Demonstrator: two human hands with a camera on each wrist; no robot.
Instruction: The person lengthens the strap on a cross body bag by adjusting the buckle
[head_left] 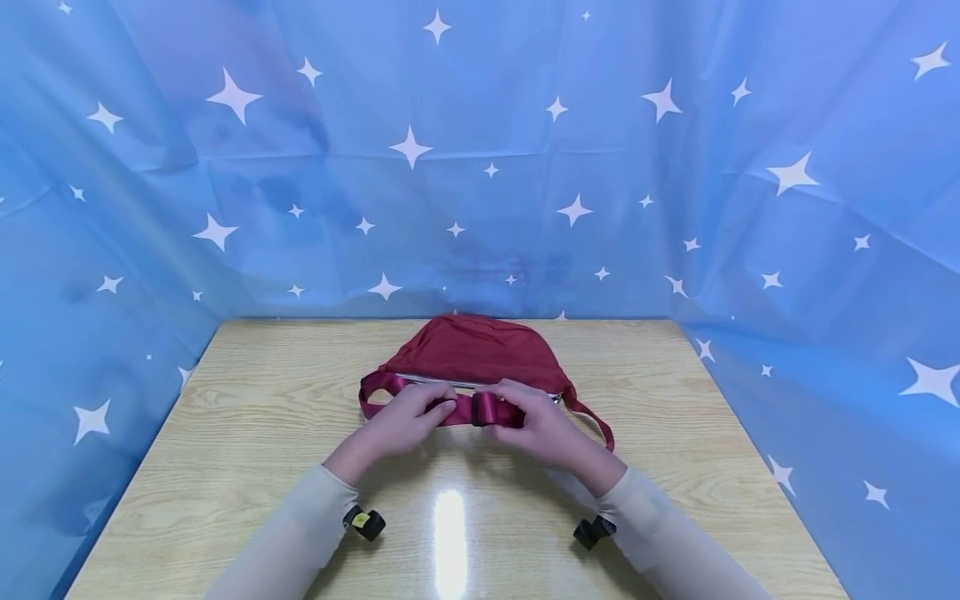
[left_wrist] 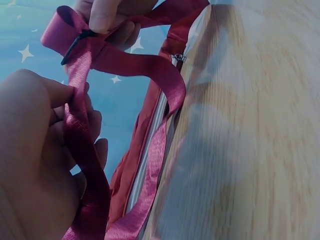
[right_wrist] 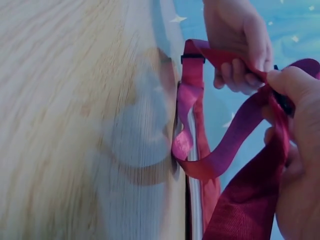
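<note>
Left hand [head_left: 408,418]: fingers curled in and thumb laid over them, pinching a flat, shiny crimson webbing strap [head_left: 459,410] that passes between thumb and fingers.
Right hand [head_left: 542,427]: closed to a pinch as well, thumb and fingers gripping the same strap just beside a narrow black slider buckle [head_left: 476,410].
Strap: raised in front of the bag and stretched between the two hands; its slack hangs in a loose curve below them, and it doubles into a loop at the buckle.
Bag: a dark red, soft fabric pouch with a rounded top [head_left: 480,348], lying at the middle of the far edge of the counter, just beyond both hands.
Zipper: a pale zipper [left_wrist: 152,145] along the bag's near edge, with a small metal pull [left_wrist: 178,57].
Bag's left end: a second black slider [right_wrist: 193,59] on the strap there.
Bag's right end: a narrow red strap end [head_left: 600,427] curving down toward the counter.
Counter: light wood-grain top [head_left: 225,467], a bright glare patch between the forearms.
Sleeves: pale, long, a small black device [head_left: 365,522] at the left wrist and another [head_left: 595,532] at the right.
Backdrop: blue cloth with white four-pointed stars [head_left: 480,100], hanging behind the counter and at its sides.
</note>
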